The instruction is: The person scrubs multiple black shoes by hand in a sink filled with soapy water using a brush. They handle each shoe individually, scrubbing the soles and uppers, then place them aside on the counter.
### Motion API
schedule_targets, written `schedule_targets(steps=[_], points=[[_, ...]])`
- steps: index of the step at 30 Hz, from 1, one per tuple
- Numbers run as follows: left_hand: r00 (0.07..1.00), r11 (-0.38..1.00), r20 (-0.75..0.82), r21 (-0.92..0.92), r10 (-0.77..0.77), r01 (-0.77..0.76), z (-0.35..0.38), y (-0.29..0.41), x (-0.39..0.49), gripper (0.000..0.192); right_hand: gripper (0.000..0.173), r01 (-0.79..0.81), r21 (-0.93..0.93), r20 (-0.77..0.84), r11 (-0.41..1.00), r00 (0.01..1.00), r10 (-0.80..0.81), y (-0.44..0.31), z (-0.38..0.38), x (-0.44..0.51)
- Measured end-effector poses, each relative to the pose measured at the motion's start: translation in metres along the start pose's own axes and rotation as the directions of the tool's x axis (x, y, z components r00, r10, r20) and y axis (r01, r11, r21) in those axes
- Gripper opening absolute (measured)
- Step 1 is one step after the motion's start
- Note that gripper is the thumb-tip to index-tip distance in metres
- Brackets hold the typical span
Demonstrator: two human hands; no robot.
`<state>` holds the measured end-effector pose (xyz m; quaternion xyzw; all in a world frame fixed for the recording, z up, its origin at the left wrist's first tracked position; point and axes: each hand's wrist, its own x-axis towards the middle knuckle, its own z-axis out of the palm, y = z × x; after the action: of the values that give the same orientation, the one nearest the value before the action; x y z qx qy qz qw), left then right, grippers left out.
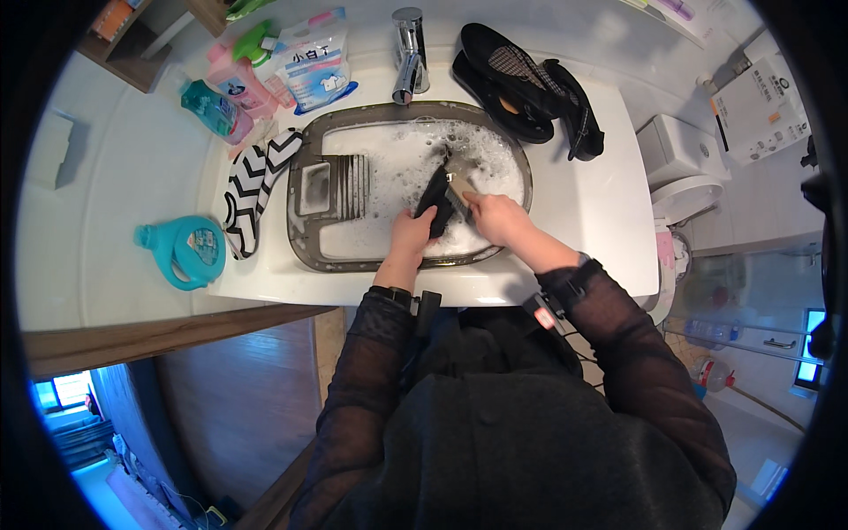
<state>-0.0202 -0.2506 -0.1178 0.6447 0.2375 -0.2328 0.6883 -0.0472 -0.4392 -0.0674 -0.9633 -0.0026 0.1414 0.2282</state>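
A grey folding washbasin (296, 228) full of foamy water sits on the white sink counter. My left hand (412, 232), near the basin's front rim, grips a black item (434, 196) that looks like a shoe. Its lower part is partly hidden by my fingers and the foam. With my right hand (493, 215) I hold a tan-backed scrub brush (460, 190), its bristles against or very close to the black item's right side. Built into the basin's left side is a ribbed washboard (353, 187).
Behind the basin stands a chrome faucet (411, 56). Several black shoes (523, 83) lie at the back right. On the left are a zigzag-patterned cloth (250, 182), a teal detergent jug (189, 252), several bottles (242, 83) and a detergent bag (315, 63). A toilet (682, 152) stands right.
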Motion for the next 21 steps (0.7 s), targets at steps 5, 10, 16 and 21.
schedule_targets(steps=[5, 10, 16, 21], points=[[0.999, 0.999, -0.02, -0.024, -0.031, 0.031, 0.001, -0.005, 0.003, 0.043, 0.034, -0.081, -0.044, -0.015, 0.996, 0.997, 0.08, 0.013, 0.003, 0.047], [0.946, 0.964, 0.228, -0.078, -0.232, 0.255, -0.015, 0.007, 0.01, 0.035, 0.043, 0.0, 0.382, -0.045, 0.924, 0.999, 0.019, 0.033, -0.016, 0.012], [0.918, 0.929, 0.343, -0.233, -0.198, 0.287, 0.003, 0.016, -0.01, 0.046, 0.042, -0.051, 0.467, -0.095, 0.883, 0.99, 0.108, 0.069, -0.036, -0.065], [0.893, 0.825, 0.182, 0.341, 0.412, -0.451, -0.005, 0.014, -0.041, 0.063, 0.041, -0.096, 0.566, -0.141, 0.819, 0.967, 0.211, 0.08, -0.027, -0.09]])
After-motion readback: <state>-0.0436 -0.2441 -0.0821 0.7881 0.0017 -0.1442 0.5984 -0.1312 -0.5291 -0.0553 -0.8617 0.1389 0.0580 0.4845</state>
